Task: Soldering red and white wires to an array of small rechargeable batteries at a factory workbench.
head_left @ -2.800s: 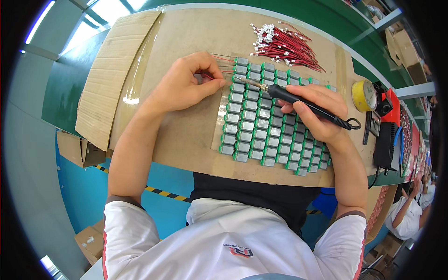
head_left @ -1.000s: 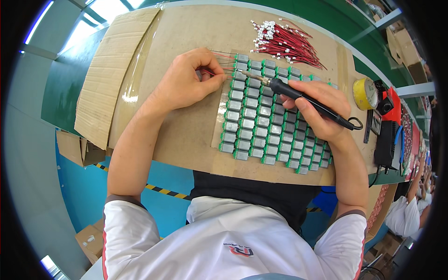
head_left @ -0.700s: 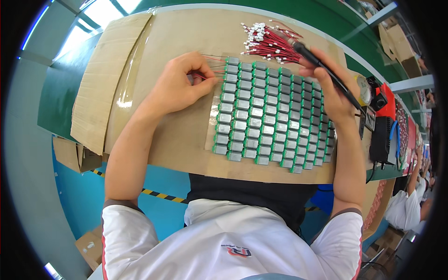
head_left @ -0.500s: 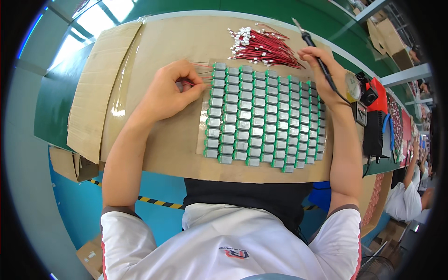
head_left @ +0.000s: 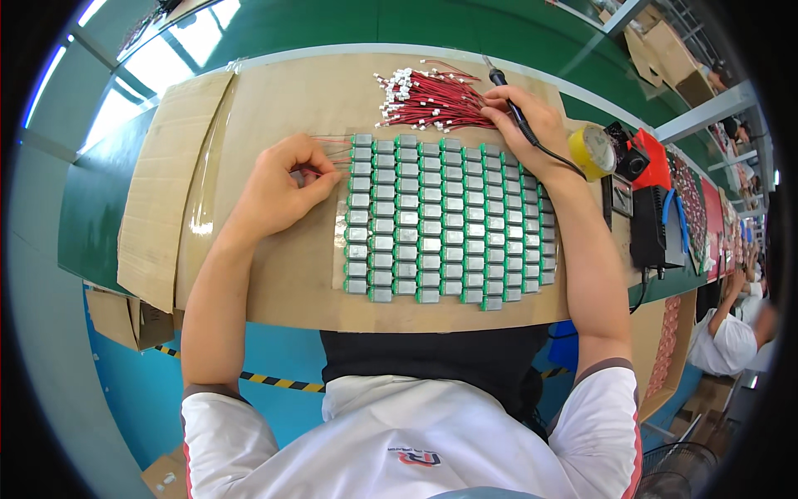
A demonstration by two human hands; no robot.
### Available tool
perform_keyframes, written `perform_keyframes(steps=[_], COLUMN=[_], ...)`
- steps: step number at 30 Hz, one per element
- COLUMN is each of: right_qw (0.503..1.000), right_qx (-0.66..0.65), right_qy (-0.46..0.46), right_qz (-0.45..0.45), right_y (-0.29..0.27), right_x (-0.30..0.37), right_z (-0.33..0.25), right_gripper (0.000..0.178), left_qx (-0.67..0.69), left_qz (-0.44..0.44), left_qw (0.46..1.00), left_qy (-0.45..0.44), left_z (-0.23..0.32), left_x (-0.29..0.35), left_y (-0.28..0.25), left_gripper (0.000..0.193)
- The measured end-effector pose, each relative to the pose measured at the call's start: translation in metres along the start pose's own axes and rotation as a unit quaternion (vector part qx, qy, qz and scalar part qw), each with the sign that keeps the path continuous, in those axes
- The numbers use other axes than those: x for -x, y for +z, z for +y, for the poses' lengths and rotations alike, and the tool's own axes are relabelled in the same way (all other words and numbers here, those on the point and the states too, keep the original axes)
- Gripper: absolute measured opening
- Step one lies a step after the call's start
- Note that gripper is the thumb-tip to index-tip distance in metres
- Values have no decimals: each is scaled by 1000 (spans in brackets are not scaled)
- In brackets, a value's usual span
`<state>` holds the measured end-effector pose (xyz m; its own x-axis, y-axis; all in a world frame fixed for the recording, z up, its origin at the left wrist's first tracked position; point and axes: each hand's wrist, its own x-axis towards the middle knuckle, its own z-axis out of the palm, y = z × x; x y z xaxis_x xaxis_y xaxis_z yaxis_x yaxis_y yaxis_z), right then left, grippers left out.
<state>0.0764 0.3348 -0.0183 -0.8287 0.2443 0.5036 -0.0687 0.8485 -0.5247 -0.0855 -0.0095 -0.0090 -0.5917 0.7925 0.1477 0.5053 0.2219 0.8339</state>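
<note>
Pinched in the left hand (head_left: 283,187), red wires (head_left: 309,173) sit just left of the grey cells (head_left: 430,225). The right hand (head_left: 536,133) grips a soldering iron (head_left: 499,78) at the far wire bundle (head_left: 440,100). At near right, an open cardboard box (head_left: 684,341) contains pinkish material (head_left: 664,353).

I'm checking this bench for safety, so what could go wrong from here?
The right hand holds the soldering iron right beside the pile of red wires; if the tip is hot, tilting it toward them could scorch their coating. The left hand holds thin wires near the top left corner of the rows of grey blocks; if those are attached, a tug might shift a block or strain a joint.
</note>
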Motion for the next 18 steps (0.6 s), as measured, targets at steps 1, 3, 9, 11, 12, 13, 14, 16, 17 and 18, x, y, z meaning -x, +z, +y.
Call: perform_keyframes(steps=[1, 3, 9, 11, 12, 13, 14, 16, 17, 18], right_qw=[1000, 1000, 999, 999, 999, 999, 999, 993, 991, 992], right_qx=[6, 26, 34, 38, 22, 6, 7, 35, 30, 27], right_qy=[6, -16, -28, -26, -4, 19, 18, -5, -11, -13], right_qz=[1, 1, 9, 13, 25, 37, 38, 114, 127, 125], right_y=[1, 1, 1, 0, 1, 0, -1, -4, -6, -6], right_x=[-1, -2, -2, -1, 0, 1, 1, 1, 0, 0], right_z=[1, 3, 7, 8, 8, 7, 7, 4, 2, -3], right_gripper=[22, 21, 19, 19, 20, 21, 21, 24, 25, 25], left_qx=[1, 2, -5, -3, -4, -7, -9, 21, 52, 51], left_qz=[1, 2, 6, 12, 12, 11, 10, 12, 12, 16], left_qw=[1000, 1000, 1000, 1000, 1000, 1000, 1000, 1000, 998, 998], left_qy=[-2, -2, 0, 5, 6, 4, 3, -7, -16, -18], left_z=[0, 0, 3, 1, 2, 3, 4, 7, 8, 6], left_x=[0, 0, 1, 1, 1, 1, 1, 3, 3, 5], left_y=[0, 0, -1, -1, -1, -1, -1, -1, 0, -1], left_gripper=[10, 10, 10, 10, 10, 11, 12, 10, 9, 9])
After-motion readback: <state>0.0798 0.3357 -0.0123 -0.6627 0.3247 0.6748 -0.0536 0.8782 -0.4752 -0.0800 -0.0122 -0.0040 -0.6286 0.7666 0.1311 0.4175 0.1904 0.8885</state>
